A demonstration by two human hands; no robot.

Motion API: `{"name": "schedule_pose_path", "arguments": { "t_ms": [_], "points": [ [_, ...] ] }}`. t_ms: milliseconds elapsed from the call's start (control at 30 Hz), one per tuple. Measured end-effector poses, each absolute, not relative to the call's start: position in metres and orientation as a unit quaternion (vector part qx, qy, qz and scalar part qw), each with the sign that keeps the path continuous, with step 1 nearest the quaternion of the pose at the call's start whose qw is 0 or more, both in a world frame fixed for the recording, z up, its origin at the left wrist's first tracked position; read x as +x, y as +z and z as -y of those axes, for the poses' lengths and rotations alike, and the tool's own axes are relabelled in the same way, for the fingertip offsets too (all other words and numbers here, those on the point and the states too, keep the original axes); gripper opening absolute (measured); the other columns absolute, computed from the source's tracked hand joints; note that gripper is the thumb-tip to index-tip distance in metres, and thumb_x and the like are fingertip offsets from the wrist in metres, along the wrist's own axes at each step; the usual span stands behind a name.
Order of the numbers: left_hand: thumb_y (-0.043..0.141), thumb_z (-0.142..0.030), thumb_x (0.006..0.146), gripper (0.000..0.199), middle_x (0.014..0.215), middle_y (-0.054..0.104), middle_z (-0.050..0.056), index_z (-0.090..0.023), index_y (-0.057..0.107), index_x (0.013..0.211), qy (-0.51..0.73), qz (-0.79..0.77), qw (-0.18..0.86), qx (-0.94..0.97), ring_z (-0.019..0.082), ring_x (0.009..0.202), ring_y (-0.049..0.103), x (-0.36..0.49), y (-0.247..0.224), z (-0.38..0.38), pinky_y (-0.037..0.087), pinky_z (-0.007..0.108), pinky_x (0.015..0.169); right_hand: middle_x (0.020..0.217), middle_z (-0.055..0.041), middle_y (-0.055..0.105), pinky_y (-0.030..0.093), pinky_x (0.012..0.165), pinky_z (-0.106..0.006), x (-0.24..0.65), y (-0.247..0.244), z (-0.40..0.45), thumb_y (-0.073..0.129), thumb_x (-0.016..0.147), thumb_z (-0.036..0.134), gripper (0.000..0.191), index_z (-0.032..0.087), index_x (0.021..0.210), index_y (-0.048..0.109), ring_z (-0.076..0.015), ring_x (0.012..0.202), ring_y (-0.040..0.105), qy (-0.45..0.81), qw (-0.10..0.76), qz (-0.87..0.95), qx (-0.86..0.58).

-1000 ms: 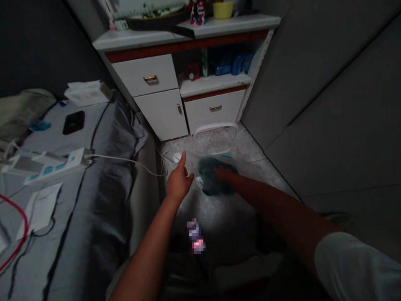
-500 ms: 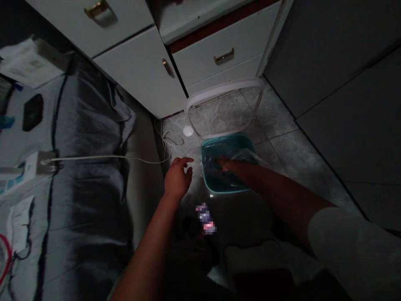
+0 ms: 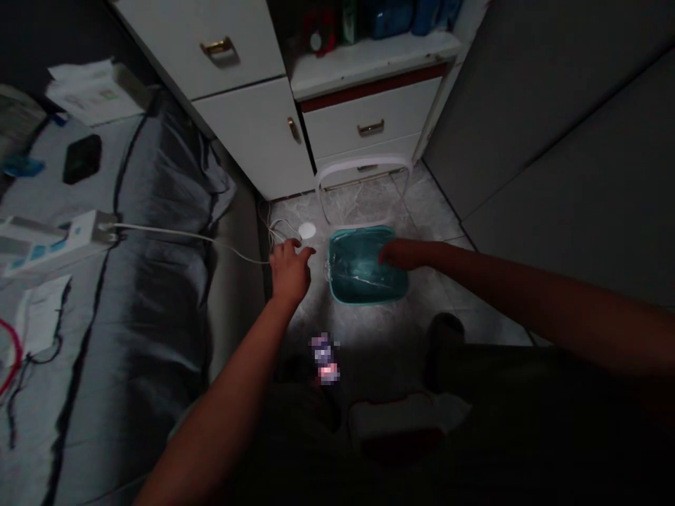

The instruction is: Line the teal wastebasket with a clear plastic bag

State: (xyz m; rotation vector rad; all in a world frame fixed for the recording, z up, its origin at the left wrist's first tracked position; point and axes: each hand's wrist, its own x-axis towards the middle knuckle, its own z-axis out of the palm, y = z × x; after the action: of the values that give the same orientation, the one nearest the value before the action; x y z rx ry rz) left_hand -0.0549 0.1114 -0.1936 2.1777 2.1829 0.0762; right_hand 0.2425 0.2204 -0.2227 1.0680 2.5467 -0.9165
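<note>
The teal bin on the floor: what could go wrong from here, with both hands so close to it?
The right hand is over the teal bin, so it might pull the clear plastic bag loose from the rim. The left hand is beside the white cable, and catching the cable could drag the power strip across the bed.

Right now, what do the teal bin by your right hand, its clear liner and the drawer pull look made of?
The teal bin looks like moulded plastic, its smooth rim faintly glossy. The liner seems thin clear plastic film, creased and catching light. The drawer pull looks like shiny brass-toned metal, possibly plated.
</note>
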Motion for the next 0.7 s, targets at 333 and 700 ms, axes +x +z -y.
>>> {"name": "schedule_pose_path", "arguments": {
  "t_ms": [333,700],
  "points": [
    [0.057,-0.025,0.103,0.044,0.136,0.072,0.013,-0.023,0.066,0.146,-0.048,-0.612,0.189,0.766,0.029,0.126,0.067,-0.048,-0.219,-0.109,0.048,0.040,0.109,0.135,-0.0134,0.073,0.053,0.102,-0.037,0.304,-0.215,-0.150,0.071,0.091,0.028,0.048,0.019,0.139,0.071,-0.0283,0.122,0.070,-0.247,0.147,-0.869,0.404],
    [0.067,-0.023,0.093,0.020,0.107,0.080,0.009,-0.021,0.084,0.103,0.027,-0.607,0.252,0.753,0.024,0.098,0.074,-0.067,-0.244,-0.124,0.053,0.031,0.088,0.105,-0.0083,0.077,0.045,0.076,-0.029,0.299,-0.210,-0.146,0.065,0.090,0.022,0.012,0.020,0.097,0.075,-0.0246,0.098,0.071,-0.190,0.212,-0.868,0.408]
  ]
}}
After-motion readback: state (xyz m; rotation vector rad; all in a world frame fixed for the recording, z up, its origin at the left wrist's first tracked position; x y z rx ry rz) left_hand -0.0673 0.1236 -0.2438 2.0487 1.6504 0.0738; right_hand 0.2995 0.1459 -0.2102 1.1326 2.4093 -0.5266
